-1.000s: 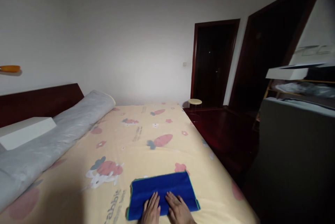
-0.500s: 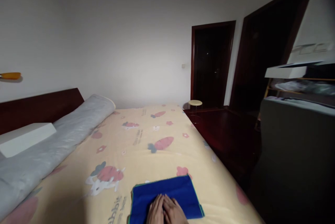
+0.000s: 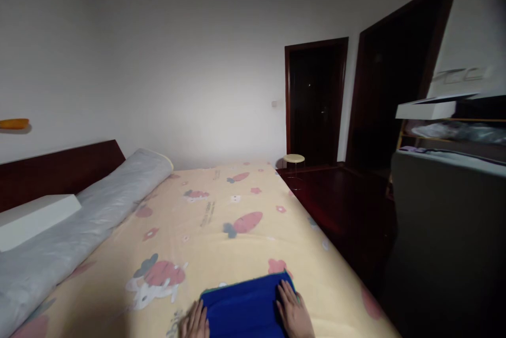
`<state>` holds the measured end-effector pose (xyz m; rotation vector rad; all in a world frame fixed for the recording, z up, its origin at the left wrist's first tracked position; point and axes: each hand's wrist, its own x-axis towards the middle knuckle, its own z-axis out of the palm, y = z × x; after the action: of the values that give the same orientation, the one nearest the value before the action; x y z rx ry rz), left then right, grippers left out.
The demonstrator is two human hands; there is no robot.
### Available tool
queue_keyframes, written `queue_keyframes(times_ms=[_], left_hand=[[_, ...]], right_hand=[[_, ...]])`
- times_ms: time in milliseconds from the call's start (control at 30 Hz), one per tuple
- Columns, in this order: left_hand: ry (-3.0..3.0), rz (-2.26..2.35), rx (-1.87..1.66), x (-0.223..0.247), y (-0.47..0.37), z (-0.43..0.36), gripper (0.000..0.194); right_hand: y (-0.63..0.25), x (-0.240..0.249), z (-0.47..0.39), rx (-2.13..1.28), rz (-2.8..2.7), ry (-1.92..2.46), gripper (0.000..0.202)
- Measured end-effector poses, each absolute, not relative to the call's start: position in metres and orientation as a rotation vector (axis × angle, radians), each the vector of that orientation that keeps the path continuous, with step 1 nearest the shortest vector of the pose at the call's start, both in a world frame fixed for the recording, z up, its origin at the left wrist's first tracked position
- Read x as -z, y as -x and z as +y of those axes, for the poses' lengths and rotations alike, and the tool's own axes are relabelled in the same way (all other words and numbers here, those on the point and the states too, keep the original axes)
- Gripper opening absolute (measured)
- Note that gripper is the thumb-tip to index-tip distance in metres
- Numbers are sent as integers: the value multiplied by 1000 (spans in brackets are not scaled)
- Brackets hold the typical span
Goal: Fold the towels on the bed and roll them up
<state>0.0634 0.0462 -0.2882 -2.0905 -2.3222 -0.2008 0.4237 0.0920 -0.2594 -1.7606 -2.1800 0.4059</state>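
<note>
A blue cloth (image 3: 243, 306) with a green edge lies flat on the bed's yellow patterned sheet (image 3: 213, 253), its lower part cut off by the bottom of the view. My left hand (image 3: 196, 321) rests at the cloth's left edge, fingers stretched forward. On the cloth's right edge lies my right hand (image 3: 294, 310), palm down, with its fingers spread. Neither hand grips anything.
A rolled grey mat (image 3: 106, 206) and a white box (image 3: 39, 216) lie along the bed's left side by the dark headboard (image 3: 63, 166). A round stool (image 3: 293, 158) stands near the door. At right are a dark cabinet (image 3: 446, 238) and a shelf.
My hands, side by side at the middle of the cloth before, have moved apart to its left and right edges. The view has shifted slightly.
</note>
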Motion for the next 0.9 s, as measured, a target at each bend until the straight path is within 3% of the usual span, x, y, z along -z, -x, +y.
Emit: queue_keyframes(times_ms=[133,267,633,900], left_hand=[[2534,-2104,310,286,-124,64,54],[2682,-2058,204,287,-161,76,58],[2184,-2178,239,270,-27,49,46],[2469,-1276,570,291,-115,81,47]], right_hand=[[-366,254,82,-661,-2391,1394,52],[-337,256,80,-825,-2486,1247,57],[-455,257,105,-393,-2268,1768,52],[-346,264,89,-741,-2508,1179,56]])
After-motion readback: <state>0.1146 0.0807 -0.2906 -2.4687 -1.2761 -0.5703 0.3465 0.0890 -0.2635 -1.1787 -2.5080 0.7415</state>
